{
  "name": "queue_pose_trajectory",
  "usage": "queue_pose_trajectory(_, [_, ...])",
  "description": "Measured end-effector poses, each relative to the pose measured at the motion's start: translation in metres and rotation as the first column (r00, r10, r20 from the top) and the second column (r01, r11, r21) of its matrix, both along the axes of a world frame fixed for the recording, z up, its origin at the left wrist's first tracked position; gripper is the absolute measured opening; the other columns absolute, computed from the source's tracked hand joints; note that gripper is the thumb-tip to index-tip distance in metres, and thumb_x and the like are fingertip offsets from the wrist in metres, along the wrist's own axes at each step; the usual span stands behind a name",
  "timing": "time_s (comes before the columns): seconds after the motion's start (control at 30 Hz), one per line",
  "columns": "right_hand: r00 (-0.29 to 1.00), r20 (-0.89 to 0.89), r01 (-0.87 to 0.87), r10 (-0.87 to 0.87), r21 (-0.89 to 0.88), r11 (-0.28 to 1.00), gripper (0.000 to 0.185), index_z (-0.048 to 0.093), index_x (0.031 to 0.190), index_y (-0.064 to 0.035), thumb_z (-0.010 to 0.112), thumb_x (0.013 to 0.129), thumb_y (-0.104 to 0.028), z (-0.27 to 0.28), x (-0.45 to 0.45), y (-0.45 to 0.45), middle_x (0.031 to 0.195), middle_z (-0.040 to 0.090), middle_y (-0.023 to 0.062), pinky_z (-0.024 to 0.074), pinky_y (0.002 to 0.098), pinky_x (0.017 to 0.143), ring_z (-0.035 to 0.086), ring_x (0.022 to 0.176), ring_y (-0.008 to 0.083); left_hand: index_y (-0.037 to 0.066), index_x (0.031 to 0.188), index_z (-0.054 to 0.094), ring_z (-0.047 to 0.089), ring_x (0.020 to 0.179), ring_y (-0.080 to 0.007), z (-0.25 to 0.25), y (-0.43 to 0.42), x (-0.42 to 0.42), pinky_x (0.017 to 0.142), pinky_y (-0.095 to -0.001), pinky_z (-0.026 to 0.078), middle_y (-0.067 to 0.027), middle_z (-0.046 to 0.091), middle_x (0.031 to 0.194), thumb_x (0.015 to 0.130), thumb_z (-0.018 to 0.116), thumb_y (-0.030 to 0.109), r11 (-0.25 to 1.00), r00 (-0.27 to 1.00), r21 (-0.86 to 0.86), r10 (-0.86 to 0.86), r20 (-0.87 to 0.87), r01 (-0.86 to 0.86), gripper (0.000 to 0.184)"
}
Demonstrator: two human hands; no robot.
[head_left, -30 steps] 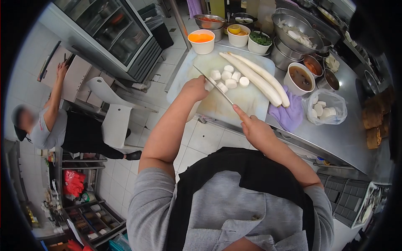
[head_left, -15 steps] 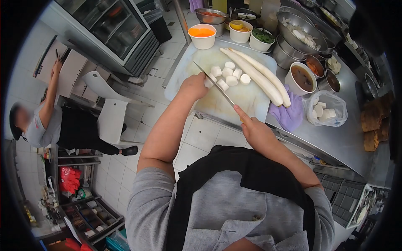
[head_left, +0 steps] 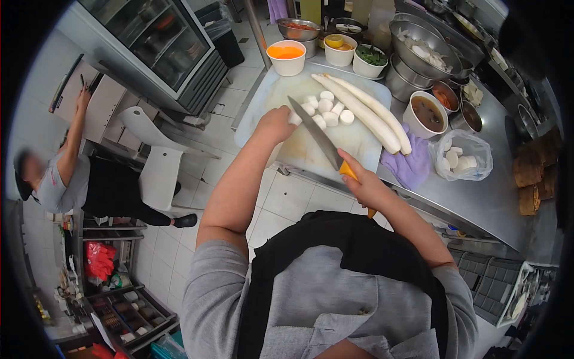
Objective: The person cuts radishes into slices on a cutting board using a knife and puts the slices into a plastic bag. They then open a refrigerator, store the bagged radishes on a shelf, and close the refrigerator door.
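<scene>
My right hand (head_left: 363, 184) is wrapped round the yellow handle of a knife (head_left: 318, 137), its blade tilted flat and pointing up-left over the cutting board (head_left: 353, 157). My left hand (head_left: 276, 125) grips a white, peeled root vegetable (head_left: 273, 154) at the board's left part, mostly hidden by the fingers and wrist. Several cut white chunks (head_left: 325, 105) lie just right of the blade. Two long peeled white vegetables (head_left: 365, 116) rest side by side on the board's right part.
Behind the board stand tubs of orange liquid (head_left: 286, 52), lemon (head_left: 339, 55) and green leaves (head_left: 371, 55). To the right are a purple cloth (head_left: 408, 163), a brown liquid tub (head_left: 427, 113) and a bag of white pieces (head_left: 459, 160). Another person (head_left: 66, 179) is at far left.
The knife has rolled so that its blade face shows, and its tip has moved right, away from my left fingers. More of the yellow handle is visible.
</scene>
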State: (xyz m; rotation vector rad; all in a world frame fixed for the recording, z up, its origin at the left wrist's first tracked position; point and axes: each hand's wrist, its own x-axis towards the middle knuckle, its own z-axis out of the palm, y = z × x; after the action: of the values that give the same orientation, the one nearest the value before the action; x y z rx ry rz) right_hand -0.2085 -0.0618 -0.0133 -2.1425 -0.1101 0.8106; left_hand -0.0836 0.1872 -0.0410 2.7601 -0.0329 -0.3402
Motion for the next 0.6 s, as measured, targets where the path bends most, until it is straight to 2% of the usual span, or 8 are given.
queue_pose_trajectory(0.03, [1.0, 0.001, -0.006, 0.006, 0.002, 1.0, 0.062, 0.019, 0.149, -0.0265, 0.045, 0.095, -0.013, -0.016, -0.002, -0.002, 0.082, 0.062, 0.0274, 0.0502, 0.0476, 0.071, 0.062, 0.074, 0.04, 0.005, 0.126, 0.052, 0.058, 0.111, -0.0334, -0.002, 0.0, 0.005, 0.093, -0.0405, 0.046, -0.0194, 0.06, 0.121, 0.079, 0.071, 0.027, 1.0, 1.0, -0.015, -0.022, 0.015, 0.023, 0.056])
queue_pose_trajectory(0.07, [0.952, 0.304, -0.042, 0.032, 0.028, 0.999, 0.062, 0.019, 0.149, -0.0267, 0.046, 0.095, -0.013, -0.044, -0.004, -0.005, 0.081, 0.061, 0.0263, 0.0502, 0.0478, 0.07, 0.062, 0.073, 0.0399, 0.005, 0.128, 0.051, 0.058, 0.111, -0.0337, -0.004, 0.0, 0.006, 0.093, -0.0406, 0.046, -0.0195, 0.059, 0.122, 0.079, 0.071, 0.027, 0.998, 0.999, -0.03, -0.046, 0.028, 0.046, 0.058])
queue_pose_trajectory(0.1, [0.814, 0.58, -0.083, 0.043, 0.043, 0.996, 0.063, 0.019, 0.149, -0.0269, 0.046, 0.095, -0.014, -0.053, -0.006, -0.004, 0.08, 0.06, 0.0252, 0.0502, 0.048, 0.069, 0.061, 0.071, 0.0397, 0.005, 0.128, 0.051, 0.058, 0.111, -0.0337, -0.006, 0.0, 0.005, 0.093, -0.0406, 0.046, -0.0195, 0.059, 0.122, 0.079, 0.071, 0.027, 0.999, 0.999, -0.029, -0.042, 0.027, 0.043, 0.058])
queue_pose_trajectory(0.13, [0.812, 0.582, -0.086, 0.045, 0.043, 0.995, 0.063, 0.019, 0.149, -0.0269, 0.046, 0.095, -0.014, -0.057, -0.006, -0.007, 0.08, 0.06, 0.0252, 0.0502, 0.048, 0.069, 0.061, 0.071, 0.0397, 0.006, 0.13, 0.05, 0.059, 0.11, -0.0342, -0.007, 0.0, 0.004, 0.093, -0.0408, 0.047, -0.0198, 0.059, 0.122, 0.079, 0.071, 0.027, 0.999, 0.998, -0.041, -0.028, 0.051, 0.03, 0.059])
queue_pose_trajectory(0.2, [0.779, 0.602, -0.093, 0.176, -0.168, 0.981, 0.063, 0.019, 0.149, -0.0277, 0.048, 0.094, -0.016, -0.042, -0.008, -0.006, 0.079, 0.059, 0.0223, 0.0505, 0.0478, 0.066, 0.061, 0.068, 0.039, 0.007, 0.131, 0.049, 0.059, 0.109, -0.0347, -0.003, 0.0, 0.0, 0.093, -0.0409, 0.047, -0.0201, 0.059, 0.122, 0.079, 0.071, 0.027, 0.998, 0.997, -0.055, -0.012, 0.073, 0.016, 0.06])
queue_pose_trajectory(0.3, [0.812, 0.52, -0.132, 0.263, -0.275, 0.952, 0.063, 0.021, 0.149, -0.0288, 0.049, 0.094, -0.015, -0.025, -0.013, -0.003, 0.085, 0.059, 0.0239, 0.0492, 0.0492, 0.069, 0.06, 0.071, 0.0415, 0.007, 0.131, 0.049, 0.058, 0.11, -0.0343, -0.001, 0.006, -0.007, 0.093, -0.041, 0.047, -0.021, 0.058, 0.123, 0.079, 0.071, 0.025, 1.0, 1.0, 0.013, 0.025, -0.005, -0.025, 0.059])
queue_pose_trajectory(0.53, [0.801, 0.516, -0.119, 0.302, -0.358, 0.926, 0.065, 0.019, 0.15, -0.0303, 0.05, 0.094, -0.016, -0.021, -0.015, 0.001, 0.082, 0.058, 0.0219, 0.0495, 0.0495, 0.066, 0.06, 0.068, 0.04, 0.007, 0.129, 0.05, 0.057, 0.113, -0.0317, 0.0, 0.007, -0.005, 0.095, -0.04, 0.046, -0.0185, 0.059, 0.123, 0.079, 0.07, 0.022, 0.999, 1.0, 0.04, -0.012, -0.018, 0.013, 0.055])
queue_pose_trajectory(0.6, [0.773, 0.554, -0.125, 0.31, -0.345, 0.93, 0.064, 0.02, 0.15, -0.0286, 0.049, 0.094, -0.016, -0.024, -0.015, 0.001, 0.08, 0.058, 0.02, 0.0511, 0.048, 0.06, 0.061, 0.064, 0.0367, 0.007, 0.128, 0.05, 0.057, 0.113, -0.0315, -0.001, 0.006, -0.002, 0.094, -0.0398, 0.046, -0.0176, 0.059, 0.122, 0.08, 0.07, 0.021, 0.998, 1.0, 0.056, -0.015, -0.017, 0.016, 0.055])
